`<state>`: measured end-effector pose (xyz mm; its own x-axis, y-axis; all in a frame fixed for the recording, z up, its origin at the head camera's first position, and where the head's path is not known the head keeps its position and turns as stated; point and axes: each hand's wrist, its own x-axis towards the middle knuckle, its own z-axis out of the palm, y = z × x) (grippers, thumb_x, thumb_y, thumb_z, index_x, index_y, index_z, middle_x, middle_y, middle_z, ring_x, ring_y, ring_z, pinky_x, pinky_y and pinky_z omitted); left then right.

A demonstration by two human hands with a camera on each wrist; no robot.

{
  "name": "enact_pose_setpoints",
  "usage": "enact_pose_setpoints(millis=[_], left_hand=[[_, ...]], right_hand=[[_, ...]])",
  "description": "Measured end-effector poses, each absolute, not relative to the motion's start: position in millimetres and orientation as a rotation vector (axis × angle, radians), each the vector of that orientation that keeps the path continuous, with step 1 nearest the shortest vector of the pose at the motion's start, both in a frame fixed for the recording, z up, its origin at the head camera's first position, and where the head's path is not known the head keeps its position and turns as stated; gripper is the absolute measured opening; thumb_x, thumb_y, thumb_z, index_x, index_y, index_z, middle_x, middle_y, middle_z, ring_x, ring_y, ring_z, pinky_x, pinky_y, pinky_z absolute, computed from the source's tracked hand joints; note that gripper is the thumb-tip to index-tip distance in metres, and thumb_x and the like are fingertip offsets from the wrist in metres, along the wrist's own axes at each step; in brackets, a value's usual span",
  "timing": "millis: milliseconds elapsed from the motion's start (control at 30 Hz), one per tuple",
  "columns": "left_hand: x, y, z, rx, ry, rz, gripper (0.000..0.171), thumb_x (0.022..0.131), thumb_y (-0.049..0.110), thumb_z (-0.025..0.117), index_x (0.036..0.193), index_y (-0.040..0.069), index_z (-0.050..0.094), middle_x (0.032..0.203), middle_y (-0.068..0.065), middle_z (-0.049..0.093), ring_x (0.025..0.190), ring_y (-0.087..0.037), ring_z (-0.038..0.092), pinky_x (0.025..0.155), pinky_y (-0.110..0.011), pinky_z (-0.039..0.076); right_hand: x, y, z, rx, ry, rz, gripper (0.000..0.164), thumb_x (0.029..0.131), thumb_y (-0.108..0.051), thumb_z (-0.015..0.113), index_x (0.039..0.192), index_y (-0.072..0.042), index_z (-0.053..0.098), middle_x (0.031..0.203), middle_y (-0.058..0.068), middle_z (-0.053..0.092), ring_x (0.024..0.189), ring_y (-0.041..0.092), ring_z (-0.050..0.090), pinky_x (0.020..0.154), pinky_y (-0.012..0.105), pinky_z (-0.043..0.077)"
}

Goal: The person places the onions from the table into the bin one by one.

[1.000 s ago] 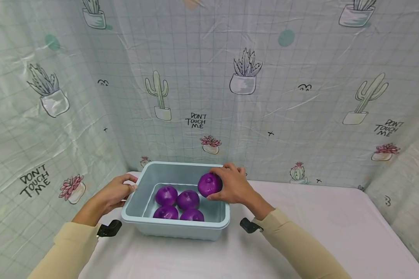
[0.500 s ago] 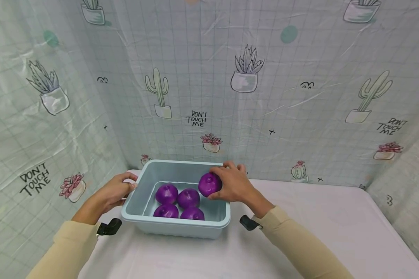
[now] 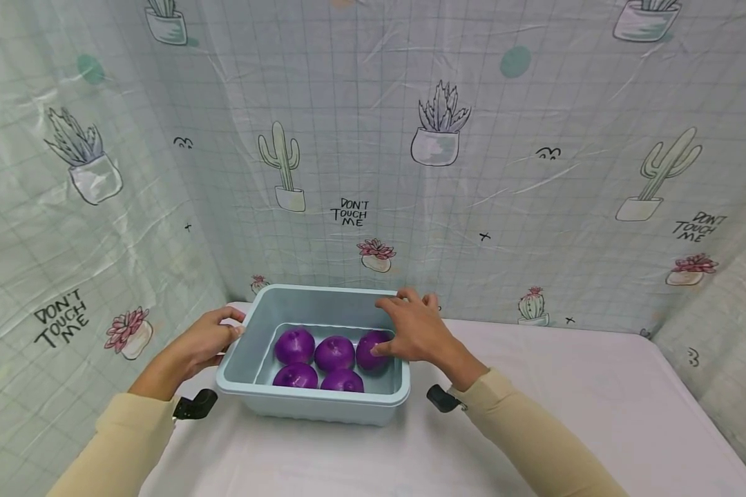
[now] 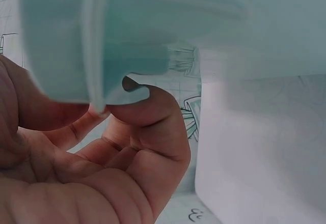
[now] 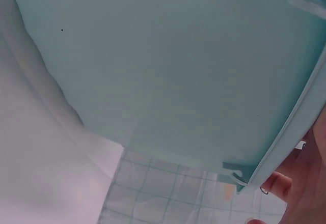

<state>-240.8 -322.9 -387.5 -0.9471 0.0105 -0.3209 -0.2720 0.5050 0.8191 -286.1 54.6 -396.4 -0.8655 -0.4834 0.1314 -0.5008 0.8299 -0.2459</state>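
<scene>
A pale blue plastic bin (image 3: 311, 395) stands on the white table, with several glossy purple onions (image 3: 334, 354) inside. My left hand (image 3: 204, 342) holds its left rim; in the left wrist view, thumb and curled fingers (image 4: 158, 117) pinch the edge. Over the right rim reaches my right hand (image 3: 418, 333), its fingers spread and apart from each other. Just below its thumb tip lies the rightmost onion (image 3: 368, 351), down among the others and partly covered by the thumb. The right wrist view shows mostly the bin's outer wall (image 5: 163, 71).
The white tabletop (image 3: 534, 400) stretches out to the right of the bin. Behind and at both sides hangs a curtain (image 3: 472, 262) printed with cacti, close to the bin's back edge. A black wrist strap piece (image 3: 195, 406) juts from the left sleeve.
The onion that my right hand held has dropped into the bin beside the others, and those fingers have come apart. My left hand and the bin have stayed in place.
</scene>
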Motion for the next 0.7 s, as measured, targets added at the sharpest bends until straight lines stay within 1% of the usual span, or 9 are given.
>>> enact_pose_setpoints(millis=[100, 233, 367, 467, 533, 600, 667, 700], left_hand=[[-243, -322, -387, -0.218, 2.465, 1.416, 0.037, 0.106, 0.009, 0.041, 0.142, 0.0, 0.042, 0.129, -0.026, 0.061, 0.105, -0.028, 0.064, 0.082, -0.04, 0.06], [-244, -321, -388, -0.202, 2.469, 1.409, 0.037, 0.106, 0.009, 0.041, 0.142, -0.001, 0.042, 0.13, -0.027, 0.06, 0.106, -0.029, 0.065, 0.082, -0.041, 0.06], [-248, -319, -388, -0.169, 2.484, 1.378, 0.038, 0.106, 0.01, 0.041, 0.143, -0.002, 0.042, 0.131, -0.028, 0.06, 0.106, -0.03, 0.066, 0.085, -0.044, 0.061], [-246, -320, -385, -0.161, 2.552, 1.302, 0.041, 0.106, 0.011, 0.044, 0.143, -0.005, 0.042, 0.128, -0.028, 0.061, 0.104, -0.03, 0.067, 0.086, -0.046, 0.061], [-243, -321, -383, -0.14, 2.642, 1.209, 0.043, 0.106, 0.013, 0.047, 0.144, -0.007, 0.042, 0.127, -0.031, 0.061, 0.103, -0.034, 0.067, 0.088, -0.05, 0.061], [-238, -319, -379, -0.112, 2.779, 1.071, 0.048, 0.106, 0.017, 0.05, 0.146, -0.008, 0.042, 0.128, -0.034, 0.06, 0.106, -0.041, 0.067, 0.089, -0.056, 0.06], [-232, -313, -373, -0.083, 2.942, 0.882, 0.055, 0.107, 0.027, 0.053, 0.15, -0.006, 0.041, 0.135, -0.037, 0.055, 0.114, -0.051, 0.062, 0.093, -0.067, 0.053], [-228, -307, -370, -0.075, 3.018, 0.794, 0.06, 0.106, 0.033, 0.055, 0.152, -0.003, 0.04, 0.14, -0.037, 0.052, 0.12, -0.055, 0.058, 0.096, -0.072, 0.048]], right_hand=[[-286, 56, -397, 0.785, -2.951, 0.41, 0.082, 0.077, -0.055, 0.086, 0.146, -0.021, 0.058, 0.143, 0.005, 0.067, 0.144, 0.029, 0.042, 0.106, 0.059, 0.028], [-286, 59, -397, 0.787, -2.945, 0.424, 0.074, 0.079, -0.051, 0.085, 0.142, -0.021, 0.061, 0.142, 0.003, 0.067, 0.143, 0.029, 0.043, 0.104, 0.06, 0.028], [-284, 65, -397, 0.8, -2.92, 0.479, 0.063, 0.085, -0.047, 0.082, 0.138, -0.018, 0.064, 0.141, 0.004, 0.068, 0.142, 0.03, 0.045, 0.105, 0.061, 0.029], [-281, 69, -394, 0.817, -2.881, 0.525, 0.061, 0.09, -0.047, 0.077, 0.14, -0.017, 0.062, 0.143, 0.006, 0.066, 0.143, 0.031, 0.046, 0.109, 0.062, 0.031], [-278, 74, -392, 0.82, -2.842, 0.534, 0.062, 0.092, -0.049, 0.074, 0.144, -0.017, 0.059, 0.146, 0.007, 0.063, 0.144, 0.032, 0.045, 0.11, 0.064, 0.032], [-274, 81, -388, 0.807, -2.806, 0.525, 0.064, 0.094, -0.051, 0.071, 0.147, -0.018, 0.057, 0.149, 0.007, 0.06, 0.145, 0.032, 0.044, 0.111, 0.064, 0.033], [-270, 88, -384, 0.787, -2.782, 0.506, 0.067, 0.095, -0.053, 0.069, 0.15, -0.018, 0.054, 0.152, 0.006, 0.057, 0.146, 0.033, 0.043, 0.111, 0.065, 0.033], [-268, 92, -382, 0.773, -2.777, 0.493, 0.068, 0.095, -0.055, 0.068, 0.151, -0.019, 0.053, 0.153, 0.006, 0.055, 0.146, 0.033, 0.041, 0.112, 0.066, 0.032]])
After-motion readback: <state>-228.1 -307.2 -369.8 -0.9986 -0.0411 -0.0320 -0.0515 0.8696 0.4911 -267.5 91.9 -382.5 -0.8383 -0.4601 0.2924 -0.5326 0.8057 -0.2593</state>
